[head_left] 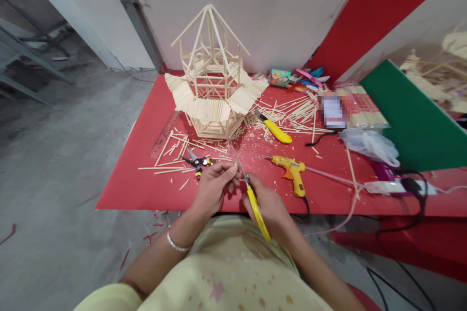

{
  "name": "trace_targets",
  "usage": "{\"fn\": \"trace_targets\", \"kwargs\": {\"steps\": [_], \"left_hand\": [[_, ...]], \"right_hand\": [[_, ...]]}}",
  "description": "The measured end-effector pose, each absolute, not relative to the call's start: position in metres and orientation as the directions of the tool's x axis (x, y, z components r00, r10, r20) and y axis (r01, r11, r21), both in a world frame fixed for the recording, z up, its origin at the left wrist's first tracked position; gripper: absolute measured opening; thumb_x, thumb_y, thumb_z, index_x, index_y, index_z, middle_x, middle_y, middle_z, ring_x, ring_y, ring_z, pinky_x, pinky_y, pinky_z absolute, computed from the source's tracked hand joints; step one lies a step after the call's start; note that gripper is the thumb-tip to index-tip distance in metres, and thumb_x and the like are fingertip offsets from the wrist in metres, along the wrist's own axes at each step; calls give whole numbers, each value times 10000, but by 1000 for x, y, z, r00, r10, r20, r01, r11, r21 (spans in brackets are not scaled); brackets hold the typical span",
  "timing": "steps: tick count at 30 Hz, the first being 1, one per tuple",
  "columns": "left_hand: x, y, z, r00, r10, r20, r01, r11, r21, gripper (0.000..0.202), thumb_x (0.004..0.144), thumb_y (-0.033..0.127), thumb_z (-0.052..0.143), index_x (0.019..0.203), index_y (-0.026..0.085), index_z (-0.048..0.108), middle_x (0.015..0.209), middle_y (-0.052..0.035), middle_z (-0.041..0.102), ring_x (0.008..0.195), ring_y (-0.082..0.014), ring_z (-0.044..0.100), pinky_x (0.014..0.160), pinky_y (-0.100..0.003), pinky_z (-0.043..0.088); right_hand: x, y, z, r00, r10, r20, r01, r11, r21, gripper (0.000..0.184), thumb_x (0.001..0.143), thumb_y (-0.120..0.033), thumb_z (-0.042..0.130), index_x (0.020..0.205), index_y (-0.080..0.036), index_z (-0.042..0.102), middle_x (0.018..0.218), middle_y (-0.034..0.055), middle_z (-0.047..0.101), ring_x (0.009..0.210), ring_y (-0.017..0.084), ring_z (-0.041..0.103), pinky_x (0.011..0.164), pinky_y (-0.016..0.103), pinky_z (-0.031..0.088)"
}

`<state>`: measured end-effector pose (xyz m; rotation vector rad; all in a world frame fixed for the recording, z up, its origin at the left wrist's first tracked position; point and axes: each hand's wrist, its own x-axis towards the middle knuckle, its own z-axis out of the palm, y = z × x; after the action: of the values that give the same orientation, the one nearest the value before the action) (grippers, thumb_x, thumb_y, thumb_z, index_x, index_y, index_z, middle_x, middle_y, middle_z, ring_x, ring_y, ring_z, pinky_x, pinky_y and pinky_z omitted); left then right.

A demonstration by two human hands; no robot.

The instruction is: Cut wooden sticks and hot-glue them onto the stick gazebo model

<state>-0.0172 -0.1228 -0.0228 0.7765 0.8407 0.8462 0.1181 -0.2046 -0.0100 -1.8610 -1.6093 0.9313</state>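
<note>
head view. my right hand (269, 208) is closed around a yellow-handled knife (256, 210), with the handle running back toward my body and the thin metal blade slanting up and to the left, away from me. the blade's tip ends just short of the stick model house (213, 92). the long axis of the knife lies on a diagonal from lower right to upper left, and it crosses the gap between my two hands.

my left hand (213, 185) sits just left of the blade, its fingers narrowed to a pinch with the fingertips (230, 171) meeting the blade about halfway along it. whether a short stick piece is caught in that pinch is too small to tell. the left hand is the nearer one to the blade, and the right hand is on the handle behind it.

both hands hover at the near edge of the red desk (131, 184). small snips (197, 161) lie just beyond the left hand, and a yellow glue gun (292, 171) lies just right of the right hand. a second yellow knife (275, 130) lies farther back among loose sticks (295, 107), and a ruler (164, 134) lies left of the model.
</note>
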Motion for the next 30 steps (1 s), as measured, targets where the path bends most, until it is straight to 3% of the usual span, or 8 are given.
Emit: {"fn": "trace_targets", "kwargs": {"steps": [5, 12, 17, 25, 30], "left_hand": [[-19, -114, -19, 435, 830, -349, -369, 518, 772, 329, 698, 393, 787, 842, 146, 625, 663, 4, 643, 453, -73, 550, 346, -155, 364], [-13, -78, -3, 464, 828, -314, -471, 531, 704, 321, 652, 296, 824, 835, 141, 611, 656, 17, 615, 508, -67, 564, 399, -150, 393], [-8, -53, 12, 531, 780, -330, -513, 606, 608, 270, 658, 217, 814, 790, 132, 595, 669, 13, 602, 528, -50, 543, 401, -129, 352], [-4, -63, -8, 521, 803, -289, -463, 550, 695, 316, 645, 273, 839, 842, 145, 627, 624, 12, 617, 513, -79, 575, 423, -152, 402], [-3, -83, -25, 527, 796, -296, -413, 544, 730, 303, 689, 327, 812, 832, 149, 612, 581, 6, 628, 431, -63, 528, 409, -152, 391]], "right_hand": [[124, -207, -16, 139, 976, -168, 713, -216, -667, 404, 841, -238, 485, 1245, -240, 495, 904, 33, 676, 757, 186, 626, 657, 253, 397], [136, -209, -26, 197, 974, -110, 736, -221, -640, 455, 862, -261, 457, 1312, -193, 450, 880, 51, 667, 755, 207, 635, 687, 294, 455], [140, -207, -20, 186, 979, -86, 796, -202, -570, 440, 867, -252, 454, 1303, -194, 476, 1089, 104, 669, 957, 238, 651, 808, 347, 483], [140, -190, -16, 181, 983, 15, 786, -136, -603, 476, 864, -271, 459, 1334, -198, 454, 1112, 110, 669, 984, 234, 650, 833, 361, 500], [133, -181, -5, 163, 985, -56, 787, -164, -595, 435, 850, -257, 465, 1281, -206, 493, 1139, 107, 656, 1034, 244, 626, 882, 363, 474]]}}
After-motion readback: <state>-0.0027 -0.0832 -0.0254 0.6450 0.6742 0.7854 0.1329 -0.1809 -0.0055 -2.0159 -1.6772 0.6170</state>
